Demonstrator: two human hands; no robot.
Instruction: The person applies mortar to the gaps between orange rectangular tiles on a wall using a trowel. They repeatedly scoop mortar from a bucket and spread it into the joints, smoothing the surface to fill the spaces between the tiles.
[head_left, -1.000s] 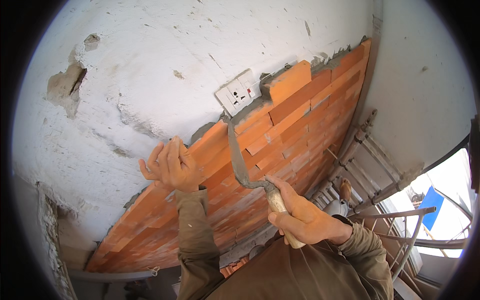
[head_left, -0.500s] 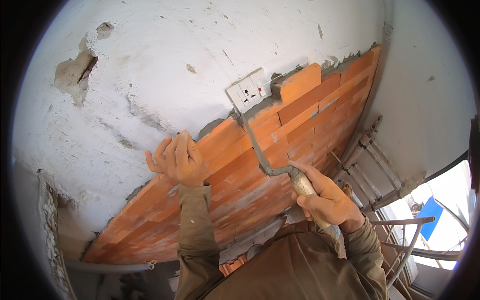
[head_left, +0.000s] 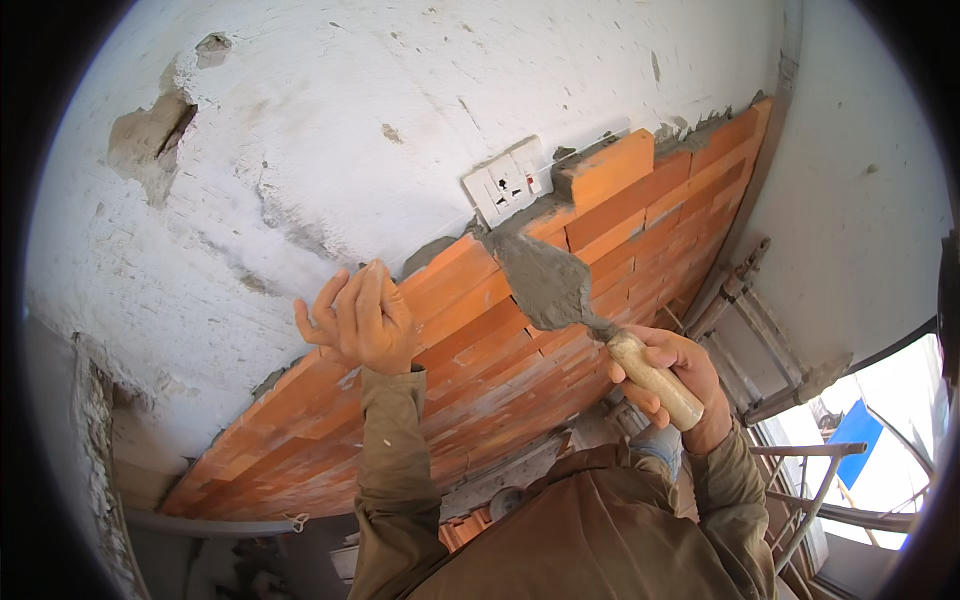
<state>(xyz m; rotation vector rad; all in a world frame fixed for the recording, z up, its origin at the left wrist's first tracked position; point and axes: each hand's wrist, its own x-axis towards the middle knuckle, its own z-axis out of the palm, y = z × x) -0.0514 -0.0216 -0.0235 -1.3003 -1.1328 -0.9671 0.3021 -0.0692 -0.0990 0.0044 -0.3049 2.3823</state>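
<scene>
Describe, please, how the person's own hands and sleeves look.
The left hand and the right hand are both bare, without gloves. The left sleeve and right sleeve are long, olive-brown and creased; the left one carries a small pale speck.

Olive-brown jacket (head_left: pixel 610 535) with a creased front, left sleeve (head_left: pixel 392 475) matching and long, small pale fleck (head_left: pixel 387 441) on it, plain cuff (head_left: pixel 394 378), right sleeve (head_left: pixel 728 500) wrinkled, left hand (head_left: pixel 368 322) and right hand (head_left: pixel 675 372) bare

building site indoors: orange bricks (head_left: pixel 612 172) in grey mortar (head_left: pixel 538 214), gouged white wall (head_left: pixel 320 110), ladder-like frame (head_left: pixel 788 397)
</scene>
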